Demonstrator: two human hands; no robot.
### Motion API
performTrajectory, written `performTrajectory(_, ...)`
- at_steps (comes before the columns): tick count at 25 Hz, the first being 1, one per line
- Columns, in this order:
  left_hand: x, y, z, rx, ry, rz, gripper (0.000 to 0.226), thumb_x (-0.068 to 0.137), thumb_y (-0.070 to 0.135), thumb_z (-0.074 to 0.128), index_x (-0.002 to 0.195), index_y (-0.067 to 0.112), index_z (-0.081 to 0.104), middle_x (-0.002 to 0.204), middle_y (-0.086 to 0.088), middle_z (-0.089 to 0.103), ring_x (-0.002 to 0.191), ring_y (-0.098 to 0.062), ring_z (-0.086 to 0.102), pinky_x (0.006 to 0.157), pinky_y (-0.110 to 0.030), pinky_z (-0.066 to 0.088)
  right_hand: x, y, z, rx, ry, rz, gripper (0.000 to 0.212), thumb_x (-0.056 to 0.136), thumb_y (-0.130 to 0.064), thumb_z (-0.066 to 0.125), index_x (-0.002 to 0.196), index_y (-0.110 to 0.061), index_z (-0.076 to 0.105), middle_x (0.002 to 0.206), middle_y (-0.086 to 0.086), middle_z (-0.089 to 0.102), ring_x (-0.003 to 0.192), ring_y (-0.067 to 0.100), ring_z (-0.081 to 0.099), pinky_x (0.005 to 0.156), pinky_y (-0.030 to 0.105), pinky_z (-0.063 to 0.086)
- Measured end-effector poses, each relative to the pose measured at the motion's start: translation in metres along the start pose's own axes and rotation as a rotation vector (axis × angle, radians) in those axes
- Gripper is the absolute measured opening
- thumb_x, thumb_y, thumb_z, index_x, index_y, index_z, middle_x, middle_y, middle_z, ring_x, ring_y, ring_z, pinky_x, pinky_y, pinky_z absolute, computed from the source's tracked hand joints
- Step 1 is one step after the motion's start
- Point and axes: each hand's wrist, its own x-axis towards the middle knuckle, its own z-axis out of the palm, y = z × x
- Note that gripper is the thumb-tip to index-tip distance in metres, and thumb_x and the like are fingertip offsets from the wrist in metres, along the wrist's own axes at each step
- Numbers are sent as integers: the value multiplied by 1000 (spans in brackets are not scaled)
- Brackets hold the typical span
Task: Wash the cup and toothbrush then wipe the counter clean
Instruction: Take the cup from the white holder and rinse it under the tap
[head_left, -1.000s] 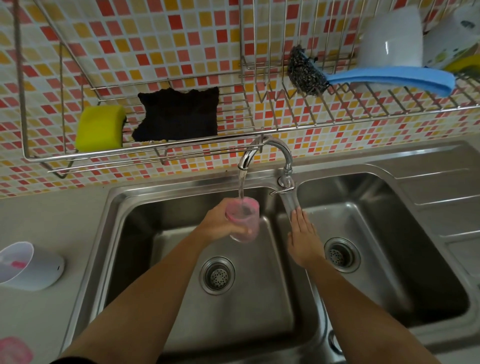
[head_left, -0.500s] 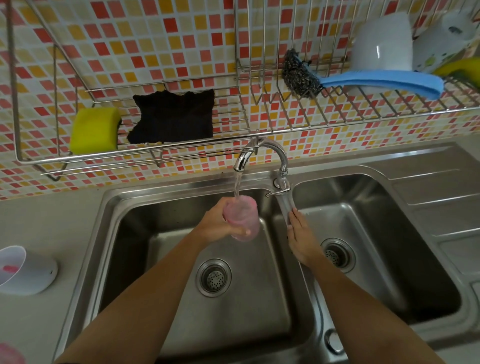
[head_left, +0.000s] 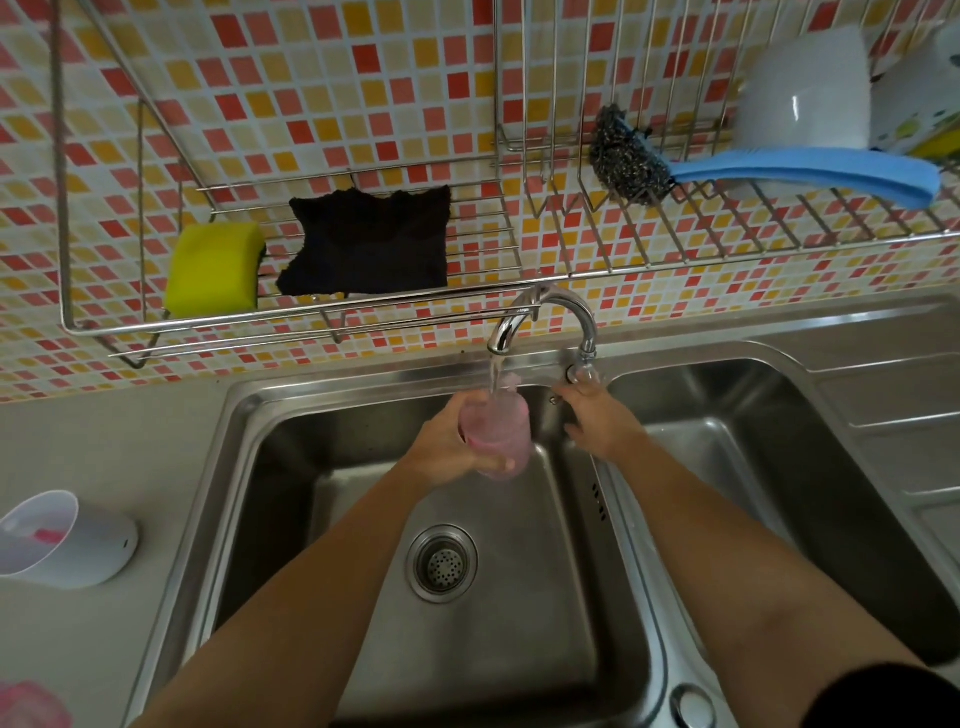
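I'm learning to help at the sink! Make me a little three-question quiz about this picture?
1. True or false: water from the faucet is running into the pink cup.
2. Which hand holds the cup? A) left hand B) right hand
3. Fill in: on the wire rack, the yellow sponge sits beside a ____ cloth.

Key: 1 true; 2 A; 3 black.

No readable text, label, brand or number shows on anything in view.
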Motion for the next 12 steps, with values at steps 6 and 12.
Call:
performTrajectory(6, 2, -6, -1, -20, 39, 6, 92, 37, 32, 91, 119, 34, 50, 119, 8, 58, 111, -17, 56, 94, -44, 51, 1, -11, -2, 400, 333, 327, 32, 101, -23, 30, 112, 0, 49, 106, 23, 60, 97, 39, 60, 82, 44, 48)
performTrajectory(12, -5, -19, 2, 69, 102, 75, 84, 44, 16, 89, 115, 32, 48, 117, 3, 57, 109, -18, 57, 91, -36, 52, -24, -24, 13, 689, 521, 394, 44, 100, -17, 32, 140, 0, 29, 143, 17, 38, 130, 27, 39, 108, 32, 31)
